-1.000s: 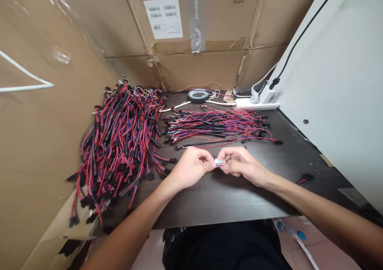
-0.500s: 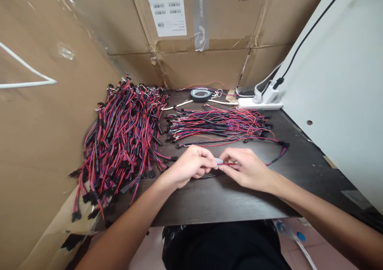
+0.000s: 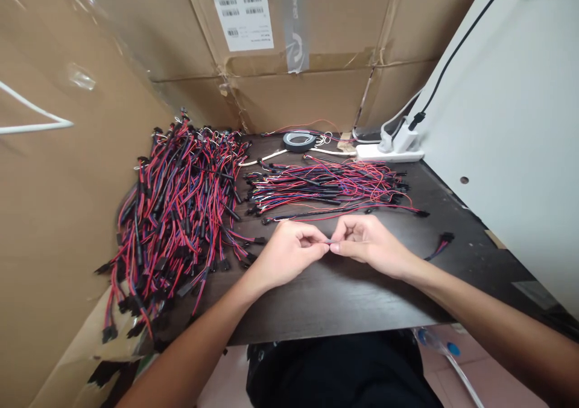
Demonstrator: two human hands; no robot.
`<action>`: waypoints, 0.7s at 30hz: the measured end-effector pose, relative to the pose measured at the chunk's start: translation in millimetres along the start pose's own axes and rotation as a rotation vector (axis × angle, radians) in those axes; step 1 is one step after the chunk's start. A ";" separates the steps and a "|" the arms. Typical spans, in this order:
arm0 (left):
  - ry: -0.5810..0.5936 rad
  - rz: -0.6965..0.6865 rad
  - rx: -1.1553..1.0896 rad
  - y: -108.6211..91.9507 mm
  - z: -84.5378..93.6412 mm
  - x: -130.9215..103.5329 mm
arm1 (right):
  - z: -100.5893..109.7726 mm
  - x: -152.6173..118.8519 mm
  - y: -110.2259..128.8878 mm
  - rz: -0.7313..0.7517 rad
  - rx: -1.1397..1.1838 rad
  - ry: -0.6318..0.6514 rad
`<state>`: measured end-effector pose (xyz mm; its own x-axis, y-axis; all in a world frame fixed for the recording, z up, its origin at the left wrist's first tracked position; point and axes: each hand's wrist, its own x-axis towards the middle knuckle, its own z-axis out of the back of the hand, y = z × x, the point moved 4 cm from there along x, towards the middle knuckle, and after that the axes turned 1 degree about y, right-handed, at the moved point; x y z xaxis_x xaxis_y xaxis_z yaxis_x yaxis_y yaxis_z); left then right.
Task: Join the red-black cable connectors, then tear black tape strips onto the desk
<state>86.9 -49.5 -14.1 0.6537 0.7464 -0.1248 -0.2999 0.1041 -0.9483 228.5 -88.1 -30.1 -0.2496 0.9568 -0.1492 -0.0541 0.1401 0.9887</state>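
Note:
Over the dark table, my left hand and my right hand meet fingertip to fingertip. Both pinch a small grey piece, most of it hidden by the fingers. A wire end with a black connector sticks out to the right behind my right wrist. Just beyond the hands lies a flat bundle of red, blue and black wires. A large heap of similar wires with black connectors covers the table's left side.
A roll of black tape lies at the back near a white power strip with plugs in it. Cardboard stands behind, more cardboard at the left. A white panel rises on the right.
My fingertips have closed in around the grey piece, and the red wire that showed between them is now hidden. The black connector at the right has shifted right and slightly down.

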 end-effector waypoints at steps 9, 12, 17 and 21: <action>0.022 -0.041 0.008 -0.9 1.6 0.0 | 0.7 1.0 5.6 0.166 -0.043 -0.033; 0.028 0.027 -0.073 1.2 0.9 0.7 | 2.1 0.7 5.6 0.191 -0.082 -0.058; 0.066 0.142 -0.225 1.5 0.3 0.3 | 0.5 -1.4 9.1 0.294 -0.239 -0.030; 0.055 0.149 -0.271 -0.6 -0.9 0.0 | -0.6 -3.6 14.1 0.425 -0.410 -0.033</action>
<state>87.7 -50.2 -13.8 0.6552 0.7028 -0.2771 -0.2039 -0.1887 -0.9606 228.1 -89.7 -15.6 -0.3013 0.9157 0.2660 -0.3272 -0.3613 0.8731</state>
